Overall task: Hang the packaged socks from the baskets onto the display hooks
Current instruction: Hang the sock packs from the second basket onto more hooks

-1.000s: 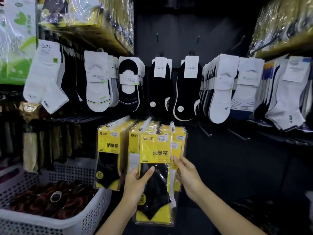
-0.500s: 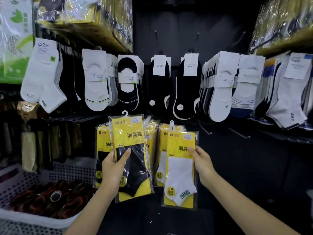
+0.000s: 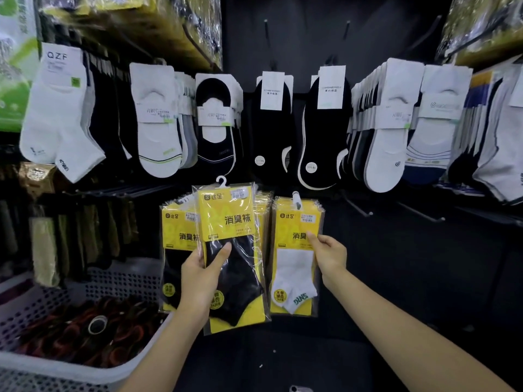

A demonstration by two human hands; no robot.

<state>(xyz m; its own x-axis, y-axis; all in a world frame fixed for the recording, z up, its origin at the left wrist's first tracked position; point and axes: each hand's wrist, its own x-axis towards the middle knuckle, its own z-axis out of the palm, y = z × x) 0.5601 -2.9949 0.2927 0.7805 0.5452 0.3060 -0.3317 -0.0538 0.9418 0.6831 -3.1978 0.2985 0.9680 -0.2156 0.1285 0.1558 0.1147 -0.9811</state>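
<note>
Dark display wall [image 3: 305, 38] is carrying rows of hung socks. Low at its middle, the left hand [image 3: 198, 281] is gripping a black-sock pack [image 3: 235, 264], holding it slightly tilted in front of hung yellow packs. Just beside it, the right hand [image 3: 329, 256] is pinching the right edge of a white-sock pack [image 3: 294, 267] hanging on a hook [image 3: 295, 198]. A basket [image 3: 119, 278] is sitting at the lower left.

The left hand [image 3: 198, 278] holds a black sock packet [image 3: 232, 256] in front of the hanging yellow packets. The right hand [image 3: 329, 256] pinches a white sock packet [image 3: 295, 258] on its hook [image 3: 296, 198]. A white basket [image 3: 85, 366] stands at lower left.
</note>
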